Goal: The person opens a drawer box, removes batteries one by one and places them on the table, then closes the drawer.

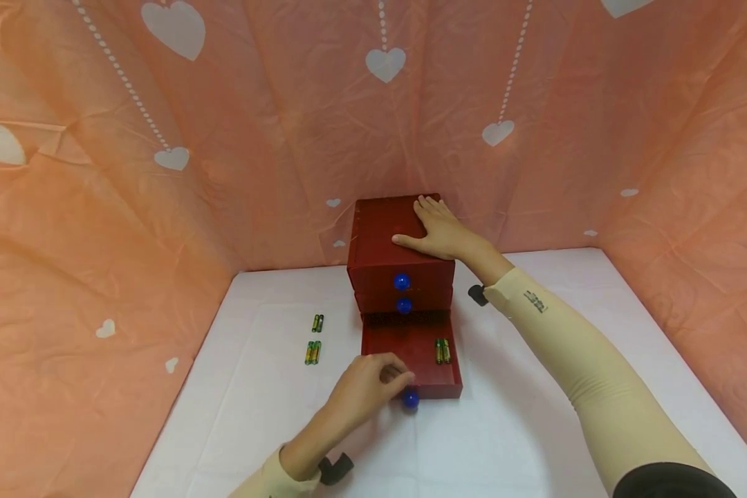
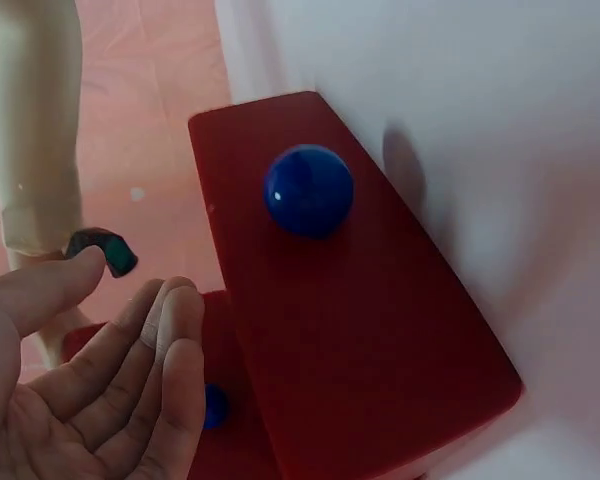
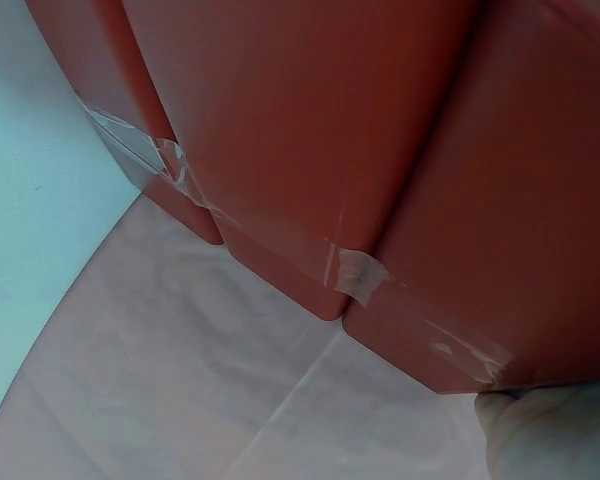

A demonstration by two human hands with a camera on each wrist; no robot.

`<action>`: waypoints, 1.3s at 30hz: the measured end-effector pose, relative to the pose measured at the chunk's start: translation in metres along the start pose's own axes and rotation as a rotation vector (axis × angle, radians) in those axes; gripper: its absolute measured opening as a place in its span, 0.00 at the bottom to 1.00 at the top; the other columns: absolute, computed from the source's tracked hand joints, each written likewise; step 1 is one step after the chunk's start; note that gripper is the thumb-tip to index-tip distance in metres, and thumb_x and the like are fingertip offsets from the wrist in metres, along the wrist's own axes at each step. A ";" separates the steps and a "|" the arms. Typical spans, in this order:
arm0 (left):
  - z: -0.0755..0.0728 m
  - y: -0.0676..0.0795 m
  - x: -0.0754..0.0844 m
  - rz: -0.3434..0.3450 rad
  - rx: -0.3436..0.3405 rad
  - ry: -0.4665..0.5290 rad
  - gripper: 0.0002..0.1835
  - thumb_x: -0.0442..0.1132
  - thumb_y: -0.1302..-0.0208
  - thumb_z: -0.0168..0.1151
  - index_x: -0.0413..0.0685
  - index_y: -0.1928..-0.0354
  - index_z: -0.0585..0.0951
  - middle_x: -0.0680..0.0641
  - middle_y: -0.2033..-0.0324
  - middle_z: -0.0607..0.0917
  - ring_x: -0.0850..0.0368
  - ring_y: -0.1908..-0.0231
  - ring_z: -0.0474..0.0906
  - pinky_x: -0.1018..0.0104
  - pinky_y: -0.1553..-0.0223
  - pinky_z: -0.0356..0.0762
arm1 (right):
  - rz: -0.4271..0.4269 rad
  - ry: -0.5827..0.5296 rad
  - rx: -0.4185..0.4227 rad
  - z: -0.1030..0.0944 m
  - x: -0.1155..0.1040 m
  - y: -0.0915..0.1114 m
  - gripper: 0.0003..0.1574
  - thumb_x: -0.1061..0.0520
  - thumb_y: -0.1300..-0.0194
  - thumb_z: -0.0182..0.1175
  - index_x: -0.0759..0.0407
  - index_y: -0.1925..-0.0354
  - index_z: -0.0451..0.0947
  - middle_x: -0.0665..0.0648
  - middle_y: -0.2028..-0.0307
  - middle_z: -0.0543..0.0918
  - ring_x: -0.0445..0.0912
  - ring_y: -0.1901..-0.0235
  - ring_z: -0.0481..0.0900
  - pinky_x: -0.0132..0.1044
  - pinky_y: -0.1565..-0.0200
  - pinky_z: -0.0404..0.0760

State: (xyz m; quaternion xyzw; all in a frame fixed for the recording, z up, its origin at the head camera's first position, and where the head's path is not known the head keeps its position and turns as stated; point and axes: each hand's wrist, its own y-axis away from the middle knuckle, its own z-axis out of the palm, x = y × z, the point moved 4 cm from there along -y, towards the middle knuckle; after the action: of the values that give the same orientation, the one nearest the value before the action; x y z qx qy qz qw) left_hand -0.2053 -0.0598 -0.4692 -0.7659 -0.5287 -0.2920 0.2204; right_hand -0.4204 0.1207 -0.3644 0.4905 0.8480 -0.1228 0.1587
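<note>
A dark red box of drawers (image 1: 386, 235) stands on the white table, its bottom drawer (image 1: 404, 373) pulled out. Two green-and-gold batteries (image 1: 443, 351) lie side by side at the right in that drawer. My left hand (image 1: 370, 384) hovers over the drawer's front left corner, close to its blue knob (image 1: 411, 400). Its fingers bend loosely, thumb apart, with nothing between them in the left wrist view. With fingers spread, my right hand (image 1: 438, 232) rests on the box top. In the right wrist view, clear tape (image 3: 360, 272) runs across the red box's stacked sections.
Left of the box, one pair of batteries (image 1: 317, 323) lies on the table (image 1: 261, 387), with another pair (image 1: 312, 353) nearer. Two upper drawers are closed, with blue knobs (image 1: 401, 281). A peach curtain (image 1: 286, 138) with white hearts surrounds the table's back and sides.
</note>
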 end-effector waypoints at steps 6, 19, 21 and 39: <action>0.001 -0.018 -0.008 0.059 0.011 -0.002 0.08 0.47 0.27 0.72 0.53 0.57 0.90 0.59 0.67 0.89 0.67 0.66 0.81 0.69 0.61 0.82 | 0.005 -0.005 -0.006 0.001 -0.001 0.001 0.69 0.23 0.25 0.53 0.68 0.15 0.40 0.68 0.14 0.38 0.59 0.14 0.31 0.51 0.17 0.29; 0.011 -0.054 -0.011 0.101 -0.063 -0.049 0.15 0.51 0.27 0.72 0.52 0.46 0.87 0.56 0.58 0.88 0.63 0.58 0.81 0.66 0.51 0.82 | 0.004 -0.010 0.007 0.000 -0.002 0.002 0.68 0.24 0.25 0.53 0.68 0.15 0.41 0.68 0.14 0.39 0.59 0.14 0.32 0.50 0.17 0.29; 0.014 -0.058 -0.011 0.094 -0.073 -0.060 0.17 0.51 0.27 0.72 0.51 0.45 0.86 0.55 0.57 0.87 0.62 0.56 0.81 0.65 0.49 0.83 | 0.003 -0.008 0.009 0.000 -0.002 0.002 0.68 0.24 0.25 0.53 0.69 0.15 0.41 0.68 0.14 0.39 0.59 0.14 0.32 0.50 0.17 0.29; 0.043 -0.085 -0.014 0.010 -0.139 -0.164 0.21 0.48 0.31 0.76 0.52 0.41 0.83 0.53 0.54 0.87 0.58 0.52 0.81 0.62 0.47 0.84 | -0.005 -0.006 0.015 -0.001 -0.001 0.001 0.68 0.24 0.25 0.53 0.69 0.15 0.42 0.68 0.14 0.40 0.60 0.14 0.33 0.51 0.17 0.30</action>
State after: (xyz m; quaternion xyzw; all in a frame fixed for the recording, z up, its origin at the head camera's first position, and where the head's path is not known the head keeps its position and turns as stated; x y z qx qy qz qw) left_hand -0.2791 -0.0121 -0.5079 -0.8034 -0.5194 -0.2632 0.1242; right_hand -0.4188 0.1205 -0.3634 0.4893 0.8478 -0.1312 0.1572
